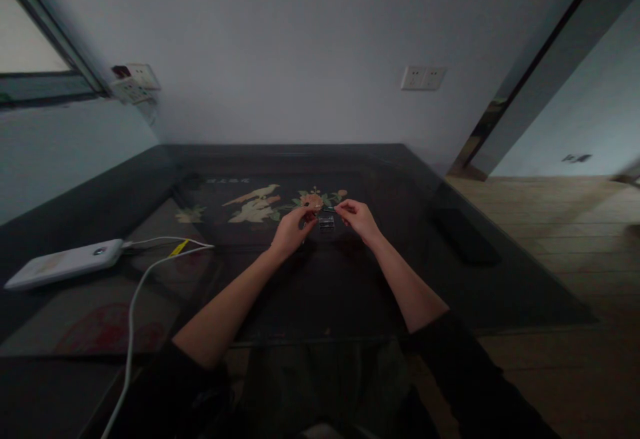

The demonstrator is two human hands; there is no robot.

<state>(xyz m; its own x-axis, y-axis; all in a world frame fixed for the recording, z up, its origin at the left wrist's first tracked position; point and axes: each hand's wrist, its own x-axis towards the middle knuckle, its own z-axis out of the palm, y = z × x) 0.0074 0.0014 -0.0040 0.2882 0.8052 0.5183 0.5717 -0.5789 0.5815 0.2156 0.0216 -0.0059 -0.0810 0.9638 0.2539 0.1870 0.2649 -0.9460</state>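
Note:
Over the middle of the dark table (350,292), my left hand (293,229) is closed in a pinch, thumb and forefinger brought together. Whatever lies between those fingertips is too small to make out. My right hand (361,220) faces it from the other side, its fingers pinched on a thin dark rod-like tool (328,210) that points left to the left fingertips. Just below the tool, between both hands, a small clear box (327,223) with shiny edges sits on the tabletop. Its contents cannot be told.
A white power bank (67,264) lies at the left, with a white cable (131,322) running off the front edge. To the right rests a flat black object (465,236), perhaps a phone. Behind the table stands a wall with sockets (423,78).

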